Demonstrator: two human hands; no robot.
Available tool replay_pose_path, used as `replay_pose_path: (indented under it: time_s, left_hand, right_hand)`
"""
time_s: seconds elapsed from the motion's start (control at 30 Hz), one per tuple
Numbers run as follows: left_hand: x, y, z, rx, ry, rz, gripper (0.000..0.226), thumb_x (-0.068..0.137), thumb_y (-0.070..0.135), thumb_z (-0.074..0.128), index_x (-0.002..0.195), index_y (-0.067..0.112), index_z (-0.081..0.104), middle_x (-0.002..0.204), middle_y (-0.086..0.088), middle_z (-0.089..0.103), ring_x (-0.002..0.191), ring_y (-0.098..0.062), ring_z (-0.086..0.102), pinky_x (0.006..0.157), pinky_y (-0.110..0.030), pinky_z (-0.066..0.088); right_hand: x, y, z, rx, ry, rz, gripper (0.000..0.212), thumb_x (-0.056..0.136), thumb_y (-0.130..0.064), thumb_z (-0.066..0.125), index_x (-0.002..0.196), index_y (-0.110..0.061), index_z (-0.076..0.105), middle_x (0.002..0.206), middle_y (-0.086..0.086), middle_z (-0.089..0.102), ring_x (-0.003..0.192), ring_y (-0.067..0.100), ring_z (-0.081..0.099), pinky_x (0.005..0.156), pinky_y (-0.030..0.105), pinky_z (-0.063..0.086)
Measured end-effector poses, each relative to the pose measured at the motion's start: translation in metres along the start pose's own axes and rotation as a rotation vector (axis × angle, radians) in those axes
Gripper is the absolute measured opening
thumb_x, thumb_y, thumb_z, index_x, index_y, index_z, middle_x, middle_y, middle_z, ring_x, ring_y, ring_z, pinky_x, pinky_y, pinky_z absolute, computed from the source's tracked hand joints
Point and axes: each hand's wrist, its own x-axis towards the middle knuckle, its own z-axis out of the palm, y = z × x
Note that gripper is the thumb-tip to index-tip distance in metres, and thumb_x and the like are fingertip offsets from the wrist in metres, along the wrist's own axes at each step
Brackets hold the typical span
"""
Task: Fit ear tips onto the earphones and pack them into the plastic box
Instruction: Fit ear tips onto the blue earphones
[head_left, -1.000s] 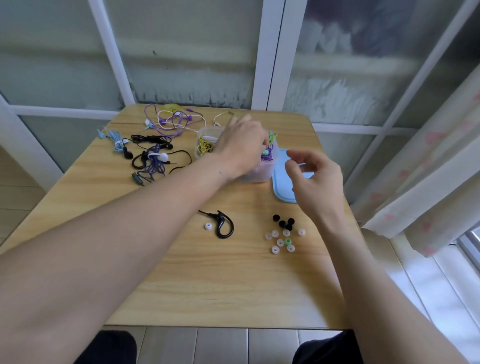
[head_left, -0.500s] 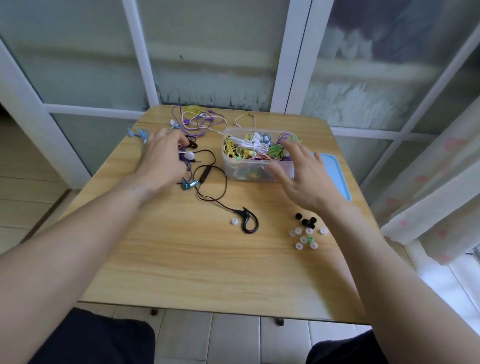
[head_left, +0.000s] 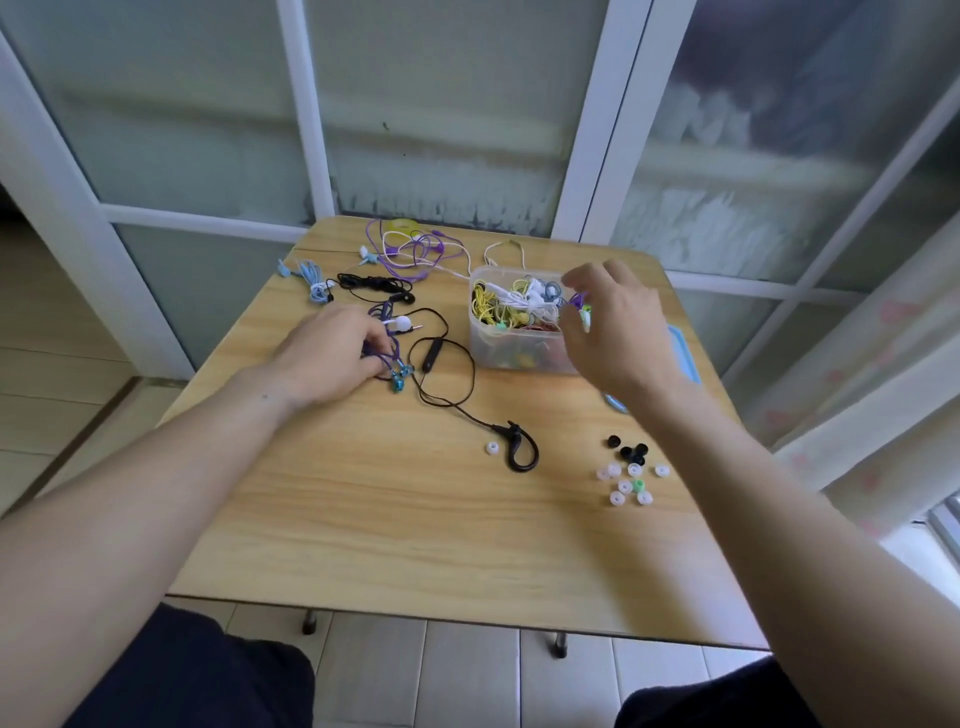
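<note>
Head view: left hand (head_left: 332, 358) low on the counter (head_left: 395, 519), fingers curled round purple earphones (head_left: 389, 358); right hand (head_left: 613, 332) hovers at the plastic box (head_left: 511, 348), fingers loosely spread, holding nothing. Ear tips (head_left: 628, 475) lie nearer.

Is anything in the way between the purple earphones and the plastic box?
The black earphone cable loops on the table between the purple earphones, gripped by the left hand, and the plastic box. The box has no lid on.
</note>
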Motion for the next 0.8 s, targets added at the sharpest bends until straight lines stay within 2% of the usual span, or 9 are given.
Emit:
replay_pose_path:
  time_s: [0.07, 0.13, 0.23, 0.3, 0.4, 0.5, 0.6, 0.7, 0.8]
  left_hand:
    - [-0.001, -0.002, -0.002, -0.071, 0.104, -0.006, 0.004, 0.083, 0.021, 0.073, 0.084, 0.024, 0.075, 0.084, 0.003, 0.064, 0.087, -0.022, 0.059, 0.078, -0.034, 0.047]
    - [0.000, -0.002, -0.005, -0.180, 0.194, -0.055, 0.009, 0.087, 0.019, 0.067, 0.087, 0.021, 0.076, 0.080, 0.002, 0.068, 0.080, -0.021, 0.062, 0.076, -0.033, 0.050]
    - [0.005, 0.001, -0.015, -0.398, 0.328, -0.167, 0.016, 0.093, 0.019, 0.058, 0.089, 0.023, 0.072, 0.068, 0.008, 0.064, 0.065, -0.012, 0.066, 0.063, -0.025, 0.049]
    - [0.010, 0.006, -0.025, -0.623, 0.410, -0.226, 0.020, 0.095, 0.017, 0.050, 0.084, 0.026, 0.064, 0.069, 0.004, 0.065, 0.051, -0.006, 0.065, 0.054, -0.024, 0.052]
    - [0.013, 0.020, -0.045, -0.928, 0.474, -0.277, 0.023, 0.099, 0.012, 0.040, 0.082, 0.021, 0.053, 0.068, -0.005, 0.062, 0.038, -0.013, 0.057, 0.039, -0.025, 0.044]
    - [0.010, 0.039, -0.062, -1.090, 0.463, -0.293, 0.023, 0.098, 0.012, 0.040, 0.077, 0.014, 0.051, 0.051, -0.001, 0.058, 0.031, -0.015, 0.045, 0.033, -0.021, 0.027]
    - [0.002, 0.060, -0.072, -1.296, 0.307, -0.310, 0.023, 0.096, 0.014, 0.040, 0.078, 0.012, 0.054, 0.045, 0.000, 0.052, 0.031, -0.015, 0.034, 0.039, -0.019, 0.018]
    - [-0.006, 0.075, -0.079, -1.468, 0.101, -0.292, 0.023, 0.097, 0.018, 0.036, 0.085, 0.012, 0.055, 0.045, 0.001, 0.044, 0.032, -0.013, 0.027, 0.040, -0.021, 0.015]
    - [-0.010, 0.081, -0.083, -1.531, 0.038, -0.269, 0.023, 0.096, 0.018, 0.033, 0.087, 0.014, 0.054, 0.047, 0.002, 0.042, 0.033, -0.012, 0.027, 0.042, -0.024, 0.012]
  right_hand:
    - [-0.015, -0.023, 0.005, 0.153, 0.102, -0.121, 0.016, 0.086, -0.012, 0.054, 0.097, -0.012, 0.066, 0.092, 0.005, 0.065, 0.080, 0.028, 0.062, 0.077, 0.042, 0.050]
    - [-0.026, -0.047, 0.011, 0.272, -0.058, -0.160, 0.012, 0.087, -0.015, 0.056, 0.092, -0.015, 0.067, 0.085, -0.001, 0.065, 0.075, 0.020, 0.060, 0.071, 0.040, 0.052]
    - [-0.034, -0.073, 0.026, 0.348, -0.249, -0.128, 0.016, 0.087, -0.017, 0.061, 0.101, -0.017, 0.068, 0.086, -0.007, 0.064, 0.077, 0.012, 0.058, 0.074, 0.034, 0.051]
    - [-0.034, -0.084, 0.030, 0.435, -0.262, -0.070, 0.023, 0.086, -0.018, 0.064, 0.109, -0.016, 0.066, 0.090, -0.008, 0.063, 0.079, 0.013, 0.061, 0.074, 0.029, 0.050]
    - [-0.029, -0.100, 0.032, 0.571, -0.290, 0.094, 0.046, 0.084, -0.025, 0.073, 0.126, -0.017, 0.055, 0.101, -0.002, 0.063, 0.081, 0.014, 0.066, 0.076, 0.026, 0.052]
    - [-0.026, -0.114, 0.030, 0.778, -0.347, 0.220, 0.073, 0.078, -0.030, 0.082, 0.139, -0.023, 0.043, 0.117, 0.001, 0.057, 0.087, 0.014, 0.068, 0.083, 0.042, 0.059]
    - [-0.026, -0.122, 0.026, 0.870, -0.428, 0.232, 0.084, 0.077, -0.035, 0.084, 0.146, -0.027, 0.037, 0.127, -0.001, 0.054, 0.098, 0.015, 0.067, 0.087, 0.039, 0.058]
    - [-0.029, -0.128, 0.028, 0.892, -0.481, 0.218, 0.055, 0.082, -0.037, 0.079, 0.130, -0.025, 0.055, 0.110, -0.003, 0.067, 0.091, 0.017, 0.070, 0.084, 0.039, 0.058]
    - [-0.038, -0.127, 0.026, 0.907, -0.548, 0.214, 0.015, 0.092, -0.032, 0.069, 0.094, -0.018, 0.066, 0.088, 0.012, 0.072, 0.075, 0.031, 0.069, 0.063, 0.039, 0.056]
